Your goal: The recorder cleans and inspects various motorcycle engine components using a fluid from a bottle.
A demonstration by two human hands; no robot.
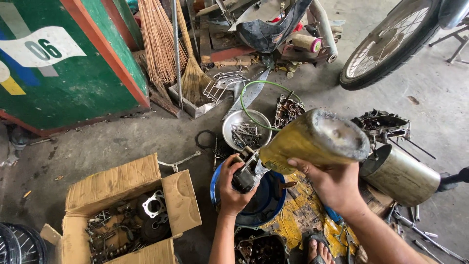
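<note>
Cardboard box (122, 210) of greasy engine bits at the floor's left. Then left hand (233, 188) wrapped round a small dark engine part (245, 177), over the blue basin (264, 200). Right hand (332, 183) gripping a tilted yellow can (312, 142), spout down onto the part. Mid-rinse, probably; next calls for keeping the pour steady over the basin.

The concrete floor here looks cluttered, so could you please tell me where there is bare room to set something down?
Bare concrete lies between the green cabinet and the cardboard box. More lies right of the engine case, below the wheel. It is crowded around the blue basin under both hands, by the metal bowl, and near the tools at lower right.
</note>
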